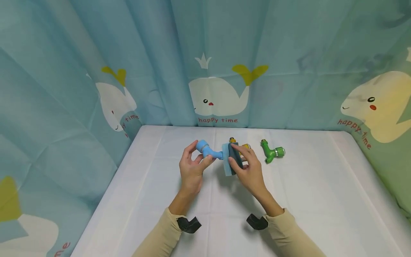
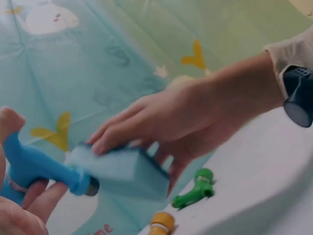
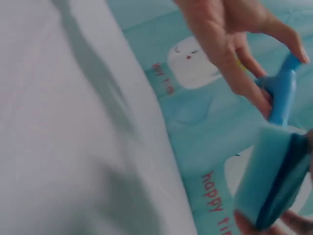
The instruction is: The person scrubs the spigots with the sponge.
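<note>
Above the table, my left hand (image 1: 191, 170) holds a blue faucet (image 1: 209, 151) by its knob end, thumb and fingers around it. My right hand (image 1: 249, 167) grips a two-layer sponge (image 1: 227, 160), light blue on one side and dark on the other. In the head view the sponge's light face is at the faucet's threaded end; whether they touch I cannot tell. The left wrist view shows the faucet's dark tip (image 2: 92, 186) close to the sponge (image 2: 117, 169), which is blurred. In the right wrist view the sponge (image 3: 271, 176) overlaps the faucet's end.
Behind the right hand lies a yellow faucet (image 1: 245, 146), partly hidden. A green faucet (image 1: 271, 151) rests on the white-covered table (image 1: 314, 200) further right. Blue curtains (image 1: 154, 71) printed with whales stand around the table's back and sides.
</note>
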Demonstrator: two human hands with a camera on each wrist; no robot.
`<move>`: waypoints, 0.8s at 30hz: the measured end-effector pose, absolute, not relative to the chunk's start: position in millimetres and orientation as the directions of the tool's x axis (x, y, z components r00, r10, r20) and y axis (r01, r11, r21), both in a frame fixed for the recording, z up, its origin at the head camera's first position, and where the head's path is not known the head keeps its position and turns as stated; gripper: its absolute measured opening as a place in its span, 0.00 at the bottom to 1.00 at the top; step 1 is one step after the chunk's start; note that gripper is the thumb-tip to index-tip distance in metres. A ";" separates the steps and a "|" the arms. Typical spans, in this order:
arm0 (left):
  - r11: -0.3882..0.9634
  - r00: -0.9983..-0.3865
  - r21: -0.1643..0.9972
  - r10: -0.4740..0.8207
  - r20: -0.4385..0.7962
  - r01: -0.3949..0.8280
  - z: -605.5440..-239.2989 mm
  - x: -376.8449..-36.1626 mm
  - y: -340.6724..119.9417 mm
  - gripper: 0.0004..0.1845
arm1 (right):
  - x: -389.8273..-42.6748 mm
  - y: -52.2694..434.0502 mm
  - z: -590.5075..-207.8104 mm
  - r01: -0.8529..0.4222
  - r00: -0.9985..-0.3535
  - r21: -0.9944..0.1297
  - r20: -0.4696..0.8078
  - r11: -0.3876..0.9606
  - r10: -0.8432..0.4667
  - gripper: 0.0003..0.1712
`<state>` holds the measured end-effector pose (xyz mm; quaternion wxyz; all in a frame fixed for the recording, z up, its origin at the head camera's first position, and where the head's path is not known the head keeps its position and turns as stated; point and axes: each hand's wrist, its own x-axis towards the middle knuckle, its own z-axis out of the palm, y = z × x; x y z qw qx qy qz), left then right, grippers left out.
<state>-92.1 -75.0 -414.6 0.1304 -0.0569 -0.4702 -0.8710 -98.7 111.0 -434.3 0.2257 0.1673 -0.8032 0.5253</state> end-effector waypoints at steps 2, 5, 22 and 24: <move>-0.528 -0.962 0.804 -0.148 0.228 0.272 -412.7 -92.3 -77.6 0.38 | -97.0 116.0 -429.2 -0.471 -0.873 -0.822 0.487 0.321 -0.035 0.28; -0.554 -0.970 0.798 -0.090 0.226 0.237 -407.9 -92.9 -80.3 0.37 | -94.0 119.5 -421.5 -0.474 -0.880 -0.857 0.466 0.204 -0.087 0.29; -0.656 -0.973 0.738 0.025 0.230 0.158 -393.2 -97.5 -81.2 0.52 | -93.7 122.0 -421.7 0.022 -0.985 -0.931 0.042 -0.364 -0.166 0.26; -0.654 -0.971 0.739 0.028 0.238 0.162 -393.7 -98.4 -81.3 0.49 | -94.6 123.0 -420.7 -0.002 -0.989 -0.921 0.059 -0.390 -0.133 0.27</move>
